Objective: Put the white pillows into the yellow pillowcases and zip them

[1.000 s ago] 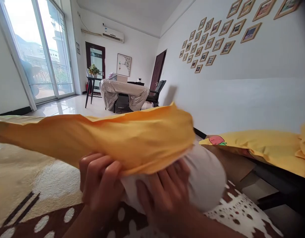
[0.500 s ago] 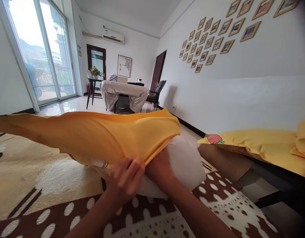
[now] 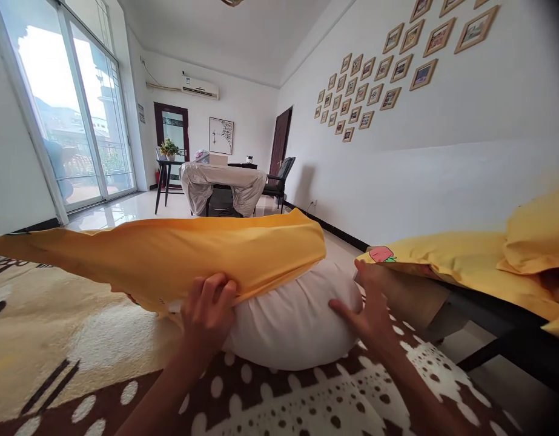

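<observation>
A patterned rug [image 3: 279, 415], brown with pale spots at the near edge and cream further left, lies under everything in front of the person. On it rests a plump white pillow [image 3: 297, 330], its right end bare and its left part covered by a yellow pillowcase [image 3: 243, 248] that stretches away to the left. The two hands are apart. The left hand [image 3: 208, 312] is clamped on the pillowcase near its open hem, knuckles up, fingers curled into the cloth. The right hand [image 3: 370, 312] is spread around the pillow's bare end, thumb against the white fabric; whether its upper fingers also touch is hard to tell from this angle.

Just beyond the right hand, a yellow cloth [image 3: 456, 248] with a red printed motif at its corner lies over dark furniture [image 3: 529, 357].

Well past the pillow stand a desk [image 3: 229, 174] under a crinkled grey cover, a black chair [image 3: 283, 175] and a potted plant [image 3: 170, 148]. Framed photos [image 3: 361, 93] hang on the right wall; an air conditioner [image 3: 200, 88] is mounted on the far one.
</observation>
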Demonstrator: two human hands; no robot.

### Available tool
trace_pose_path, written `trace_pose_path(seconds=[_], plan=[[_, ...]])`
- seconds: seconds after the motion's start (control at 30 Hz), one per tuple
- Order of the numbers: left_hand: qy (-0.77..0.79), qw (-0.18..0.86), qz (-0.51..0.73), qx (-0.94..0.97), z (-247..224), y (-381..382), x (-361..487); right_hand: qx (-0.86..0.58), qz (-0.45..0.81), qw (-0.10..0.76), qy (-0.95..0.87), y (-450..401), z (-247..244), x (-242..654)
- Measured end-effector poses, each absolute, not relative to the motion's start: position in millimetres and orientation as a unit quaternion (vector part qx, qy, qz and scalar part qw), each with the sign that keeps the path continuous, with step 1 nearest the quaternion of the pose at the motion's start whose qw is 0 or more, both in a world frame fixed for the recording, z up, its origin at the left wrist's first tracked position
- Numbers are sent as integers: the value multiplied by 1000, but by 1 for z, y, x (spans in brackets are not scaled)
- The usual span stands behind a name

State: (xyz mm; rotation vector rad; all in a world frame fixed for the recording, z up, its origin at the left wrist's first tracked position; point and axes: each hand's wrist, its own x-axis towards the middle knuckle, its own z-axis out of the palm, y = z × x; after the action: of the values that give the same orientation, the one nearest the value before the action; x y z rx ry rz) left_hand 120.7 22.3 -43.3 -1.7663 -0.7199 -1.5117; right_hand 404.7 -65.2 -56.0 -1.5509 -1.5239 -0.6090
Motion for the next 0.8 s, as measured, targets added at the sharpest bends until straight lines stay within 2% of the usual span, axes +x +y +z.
trace_pose_path(seconds=[0.07,0.13,0.27,0.5,0.8], plan=[[-243,360,-580,-689,-44,17,123,-650,-121,403,-632,-62,-51,417],[-207,363,-576,-703,-42,11,125,-635,-88,388,-662,-60,-47,412],[-183,373,-558,-718,-23,-5,128,-600,-180,386,-677,-64,-37,375],[-241,406,-469,-747,29,-24,153,-524,-279,353,-723,-78,-20,321],[-341,365,-394,-771,42,-30,183,-495,-337,350,-721,-77,-22,311]])
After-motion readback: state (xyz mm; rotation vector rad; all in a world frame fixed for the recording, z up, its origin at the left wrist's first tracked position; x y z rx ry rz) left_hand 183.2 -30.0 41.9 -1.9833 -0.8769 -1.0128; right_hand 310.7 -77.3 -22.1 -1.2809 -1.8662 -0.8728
